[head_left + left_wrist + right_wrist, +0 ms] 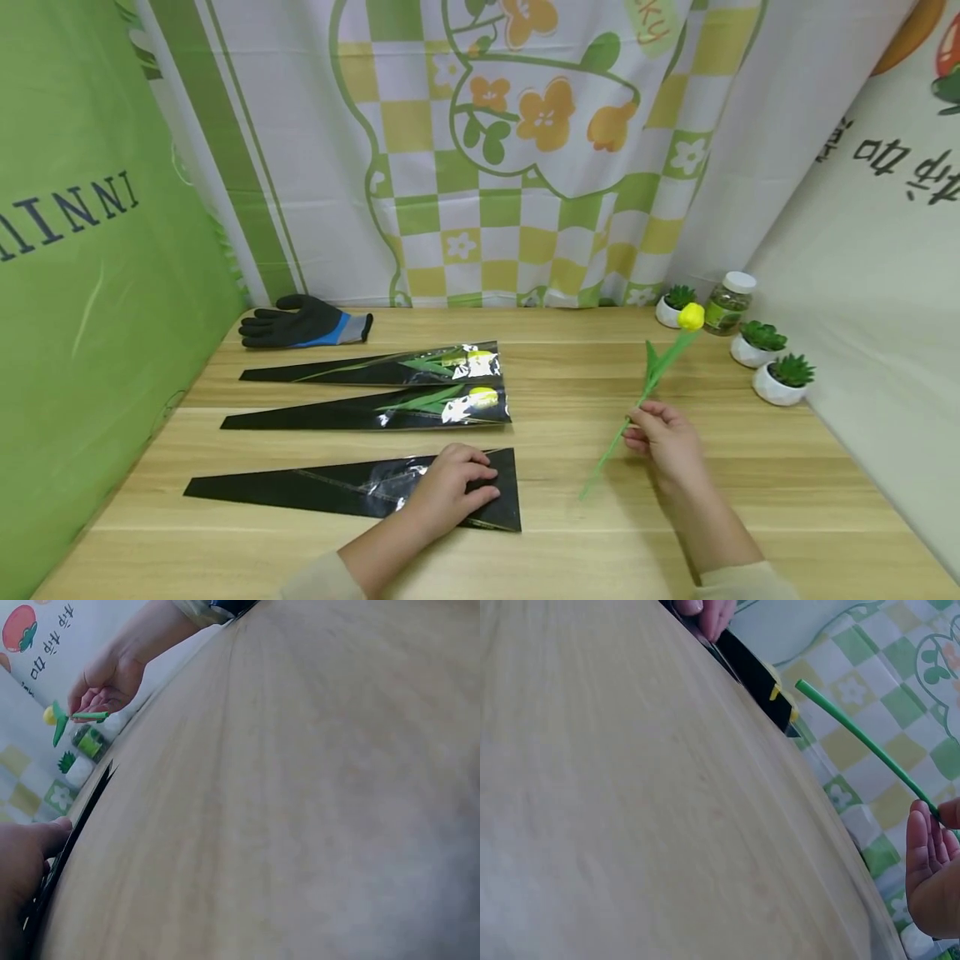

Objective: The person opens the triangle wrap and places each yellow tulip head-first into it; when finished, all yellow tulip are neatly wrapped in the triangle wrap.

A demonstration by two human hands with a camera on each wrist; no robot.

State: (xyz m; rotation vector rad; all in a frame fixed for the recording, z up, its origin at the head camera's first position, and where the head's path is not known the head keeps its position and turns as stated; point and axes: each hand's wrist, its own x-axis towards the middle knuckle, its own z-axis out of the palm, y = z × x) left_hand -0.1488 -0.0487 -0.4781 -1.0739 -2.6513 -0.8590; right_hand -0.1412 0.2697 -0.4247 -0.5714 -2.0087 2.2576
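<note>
My right hand (667, 442) pinches the green stem of a yellow artificial tulip (651, 379) between thumb and fingers, above the right part of the table. The bloom points up and away, and the stem's lower end angles toward the left. My left hand (453, 487) rests on the wide end of a black flower sleeve (337, 490) with a clear front, lying flat nearest me. In the left wrist view, the left thumb (56, 832) lies at the edge of that sleeve, whose layers part slightly at the mouth.
Two more black sleeves (337, 372) (322, 415), each with a yellow tulip inside, lie farther back. A black and blue work glove (303, 323) is at the back left. Small potted succulents (783, 382) and a white-lidded jar (727, 304) stand at the back right. Curtains surround the wooden table (570, 550).
</note>
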